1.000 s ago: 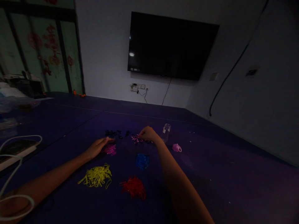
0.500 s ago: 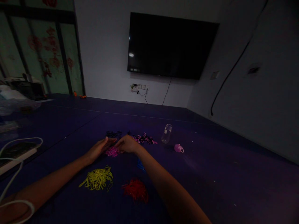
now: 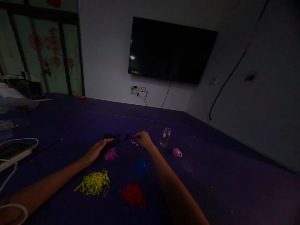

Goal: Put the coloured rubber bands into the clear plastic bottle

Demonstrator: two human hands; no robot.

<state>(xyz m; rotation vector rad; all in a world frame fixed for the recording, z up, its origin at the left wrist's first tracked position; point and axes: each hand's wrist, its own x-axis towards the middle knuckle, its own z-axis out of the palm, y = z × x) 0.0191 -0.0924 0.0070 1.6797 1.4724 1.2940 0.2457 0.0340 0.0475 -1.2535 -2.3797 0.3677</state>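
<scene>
My left hand (image 3: 97,150) is stretched out flat, its fingers just above the purple surface between a pile of black rubber bands (image 3: 112,136) and a pile of magenta rubber bands (image 3: 110,154). Over a mixed heap of pink and black bands (image 3: 134,142), my right hand (image 3: 143,139) points its fingers down, pressed together; whatever they pinch is hidden. Nearer to me lie yellow bands (image 3: 94,182), red bands (image 3: 132,195) and blue bands (image 3: 142,166) in separate piles.
A clear bottle (image 3: 165,137) stands right of my right hand, with a pink cap (image 3: 177,152) with a ring beside it. A white cable (image 3: 14,170) loops at the left near a dark flat box (image 3: 15,156). A television (image 3: 172,50) hangs on the wall.
My right hand has moved right, from the magenta pile to the mixed pink and black heap. The blue pile is now uncovered. My left hand has stayed nearly in place.
</scene>
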